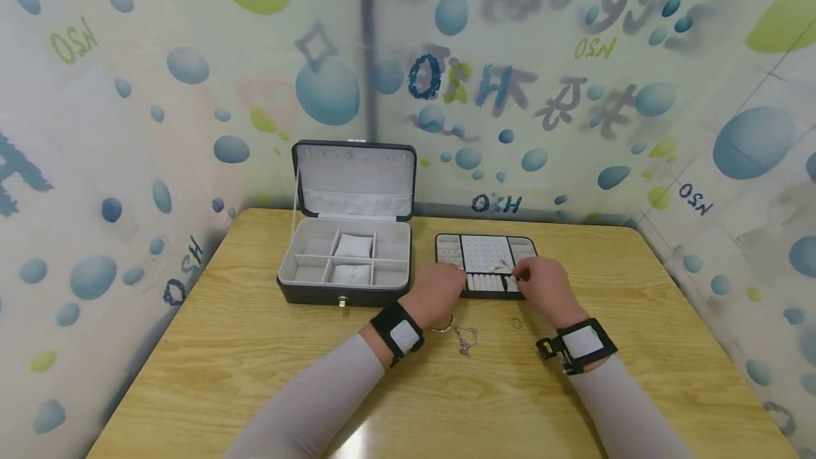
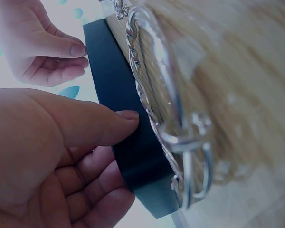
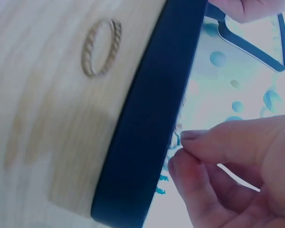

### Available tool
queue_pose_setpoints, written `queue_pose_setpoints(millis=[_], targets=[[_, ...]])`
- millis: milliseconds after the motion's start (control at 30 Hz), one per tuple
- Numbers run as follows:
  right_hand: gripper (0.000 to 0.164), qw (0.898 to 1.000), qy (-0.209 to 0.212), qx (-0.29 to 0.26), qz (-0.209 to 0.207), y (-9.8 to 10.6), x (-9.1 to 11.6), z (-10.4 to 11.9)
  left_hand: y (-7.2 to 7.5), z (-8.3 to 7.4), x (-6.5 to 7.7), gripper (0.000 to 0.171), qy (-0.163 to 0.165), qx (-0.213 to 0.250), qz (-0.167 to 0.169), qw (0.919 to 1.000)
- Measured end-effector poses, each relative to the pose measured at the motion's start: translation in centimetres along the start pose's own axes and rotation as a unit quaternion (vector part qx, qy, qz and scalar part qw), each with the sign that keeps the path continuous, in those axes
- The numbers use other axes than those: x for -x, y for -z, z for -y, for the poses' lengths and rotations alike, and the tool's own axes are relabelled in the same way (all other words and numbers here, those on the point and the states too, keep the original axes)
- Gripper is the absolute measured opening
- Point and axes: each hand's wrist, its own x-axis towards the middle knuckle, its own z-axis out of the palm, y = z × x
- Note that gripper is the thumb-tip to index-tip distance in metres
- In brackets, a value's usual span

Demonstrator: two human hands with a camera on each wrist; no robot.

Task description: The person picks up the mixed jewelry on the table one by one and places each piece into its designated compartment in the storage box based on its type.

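1. Background: pale wall covering [image 1: 574, 176] with blue and green spots; wood-grain table [image 1: 210, 374] below.
2. Jewellery box [image 1: 341, 295], left of the tray: lid raised, two white cushions [image 1: 354, 246] in the middle compartments.
3. Jewellery tray [image 1: 487, 295], on the table, apart from the box: flat, compartments facing up; long axis left to right, dark front wall towards the person.
4. Ring rolls [image 1: 484, 282], near row of the tray: running front to back.
5. Left hand [image 1: 436, 292]: grips the tray's near left part, thumb on the front wall, fingers curled at the edge.
6. Right hand [image 1: 546, 290]: thumb and forefinger drawn together at the near right corner; cannot tell whether anything is pinched.
7. Loose pieces before the tray: bangle [image 2: 138, 80], chain bracelet [image 1: 467, 342], twisted ring [image 3: 87, 57] lying flat.
8. Step in hand, as judged: setting small jewellery in the tray, left hand steadying.
9. Next move, as judged: calls for aligning any held piece with a gap between rolls, then pressing gently.
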Motion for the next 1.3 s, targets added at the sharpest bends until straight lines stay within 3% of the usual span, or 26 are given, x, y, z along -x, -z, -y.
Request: queue_pose_setpoints(millis=[333,500,900,1300], targets=[[0.008,0.999,-0.013,-0.008,0.037,1.3,-0.3,-0.7,-0.1,0.2,0.0,0.012,0.001,-0.005,-0.002,1.0000],[0.011,0.998,0.007,0.002,0.064,1.7,-0.4,-0.8,-0.1,0.3,0.1,0.012,-0.004,-0.004,-0.006,1.0000],[0.016,0.981,0.007,-0.017,0.194,2.1,0.0,-0.4,0.2,0.2,0.1,0.011,-0.007,-0.007,-0.008,0.9999],[0.025,0.973,0.010,-0.015,0.228,0.9,1.0,0.5,0.1,0.1,0.1,0.011,-0.006,-0.004,-0.004,1.0000]])
